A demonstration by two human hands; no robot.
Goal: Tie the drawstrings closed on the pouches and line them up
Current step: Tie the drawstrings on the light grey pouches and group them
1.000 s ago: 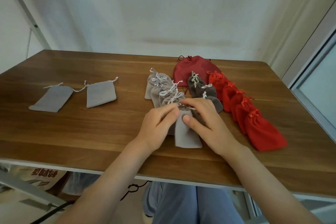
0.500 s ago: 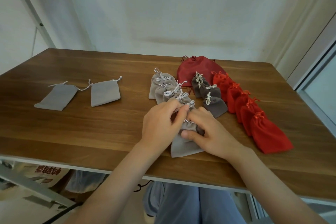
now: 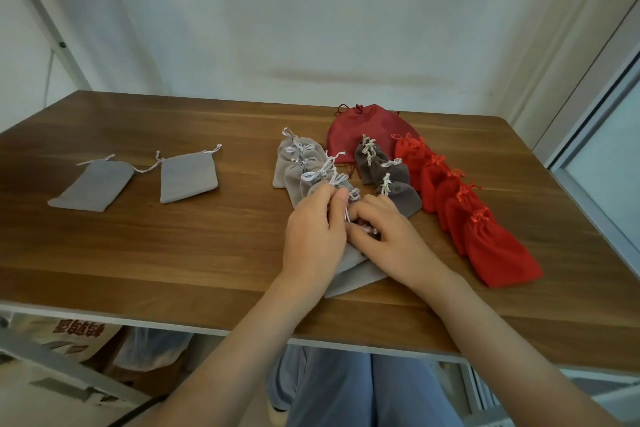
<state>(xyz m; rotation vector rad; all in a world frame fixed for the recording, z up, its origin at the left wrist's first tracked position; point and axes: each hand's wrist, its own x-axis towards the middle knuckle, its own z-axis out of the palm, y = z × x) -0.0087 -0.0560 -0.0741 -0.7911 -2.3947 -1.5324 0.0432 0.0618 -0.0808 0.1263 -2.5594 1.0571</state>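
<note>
Two flat grey pouches [image 3: 91, 185] lie untied far to the left of the light grey pouch [image 3: 353, 274] that both hands are on. They sit side by side with their white cords loose on the wooden table [image 3: 173, 253]. Just behind that pouch and a little to its left is a row of tied light grey pouches [image 3: 298, 163], each overlapping the next, and the nearest one touches the left hand's fingers.

The left hand [image 3: 313, 236] covers the pouch's left side. Its thumb and fingers are curled tight, pinching the white drawstring [image 3: 346, 213], which shows as a thin line between the two hands. The pouch lies flat on the table under both palms. Its neck is hidden at the fingertips, and only its bottom end pokes out below the wrists. The right hand [image 3: 391, 239] lies on the pouch's right side with its fingers curled in, gripping the gathered neck.

Behind the pouch and to its right are a big dark red pouch [image 3: 360, 135] and three dark grey tied pouches [image 3: 384, 170]. Furthest right is a line of bright red tied pouches [image 3: 485, 236] running back to front.
</note>
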